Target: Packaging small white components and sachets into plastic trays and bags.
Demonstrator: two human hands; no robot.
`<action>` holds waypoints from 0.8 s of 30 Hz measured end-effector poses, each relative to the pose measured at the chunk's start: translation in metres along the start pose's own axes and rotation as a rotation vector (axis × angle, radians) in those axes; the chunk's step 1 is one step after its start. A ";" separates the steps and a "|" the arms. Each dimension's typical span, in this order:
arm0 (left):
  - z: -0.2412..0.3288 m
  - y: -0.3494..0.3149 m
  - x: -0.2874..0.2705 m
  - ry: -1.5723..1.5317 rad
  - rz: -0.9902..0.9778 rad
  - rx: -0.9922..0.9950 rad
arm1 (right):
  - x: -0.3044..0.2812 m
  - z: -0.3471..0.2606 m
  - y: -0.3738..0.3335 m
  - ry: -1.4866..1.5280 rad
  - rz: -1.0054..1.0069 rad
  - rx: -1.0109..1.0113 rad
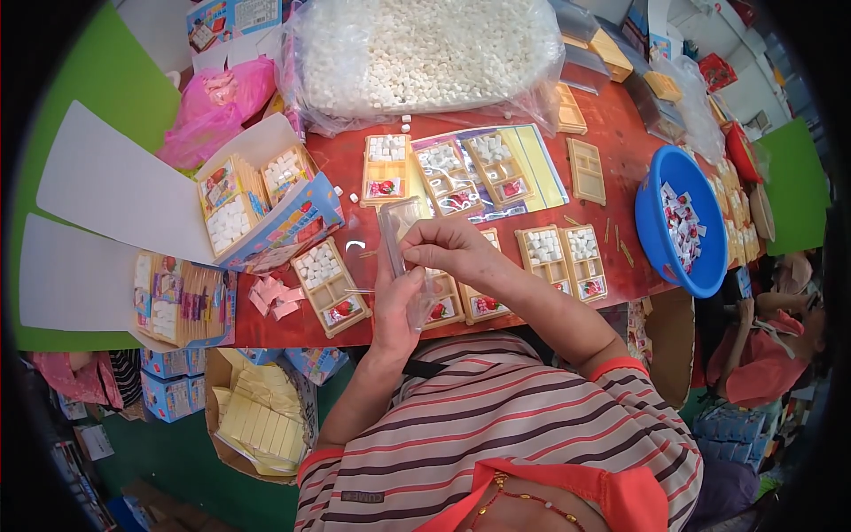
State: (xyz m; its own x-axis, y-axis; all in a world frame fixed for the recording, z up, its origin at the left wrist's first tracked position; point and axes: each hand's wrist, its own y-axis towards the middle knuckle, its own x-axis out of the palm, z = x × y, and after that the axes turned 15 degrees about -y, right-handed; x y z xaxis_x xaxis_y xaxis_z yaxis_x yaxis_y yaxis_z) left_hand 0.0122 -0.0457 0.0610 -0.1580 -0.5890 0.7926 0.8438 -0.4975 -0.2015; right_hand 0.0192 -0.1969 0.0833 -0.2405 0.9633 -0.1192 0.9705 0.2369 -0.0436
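Observation:
My left hand (pixel 396 306) is wrapped around some clear plastic covers (pixel 403 215), held upright over the table's near side. Across its top, my right hand (pixel 450 249) pinches at the covers' edge with thumb and finger. Whether it grips one cover or several, I cannot tell. Beneath my hands and forearm, partly hidden, lie tan compartment trays (pixel 486 306) with white cubes and strawberry-printed sachets. A similar filled tray (pixel 330 285) rests left of my left hand. Farther off, another tray (pixel 387 168) stands beside two more on a printed sheet (pixel 541 168).
A big clear bag of white cubes (pixel 425 53) covers the far side. At right stands a blue basin (pixel 651 191) of sachets, near a bare tray (pixel 587 170). Flapped boxes (pixel 284 222) of trays and pink packets (pixel 276 297) sit left. Another person (pixel 771 355) is at far right.

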 end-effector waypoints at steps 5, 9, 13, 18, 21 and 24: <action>-0.001 0.001 0.000 0.000 -0.008 0.003 | 0.000 -0.001 0.001 -0.048 0.008 0.008; -0.002 0.001 -0.008 0.025 -0.020 -0.016 | -0.001 -0.001 0.002 -0.107 -0.004 0.003; 0.000 0.001 -0.003 -0.010 -0.004 0.006 | 0.000 0.005 0.004 0.023 -0.015 0.023; -0.002 0.004 -0.011 0.000 -0.038 0.046 | 0.000 0.005 0.005 0.046 -0.018 0.016; -0.003 0.003 -0.014 0.005 -0.049 0.057 | -0.001 0.007 0.007 0.041 -0.020 0.015; -0.003 0.004 -0.016 0.004 -0.046 0.053 | -0.001 0.007 0.007 0.044 -0.020 0.017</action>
State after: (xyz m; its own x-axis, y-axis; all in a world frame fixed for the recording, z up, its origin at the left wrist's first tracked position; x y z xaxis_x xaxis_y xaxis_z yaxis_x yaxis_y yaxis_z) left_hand 0.0164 -0.0403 0.0462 -0.1990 -0.5685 0.7983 0.8614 -0.4899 -0.1342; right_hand 0.0264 -0.1966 0.0760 -0.2591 0.9630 -0.0747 0.9650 0.2548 -0.0620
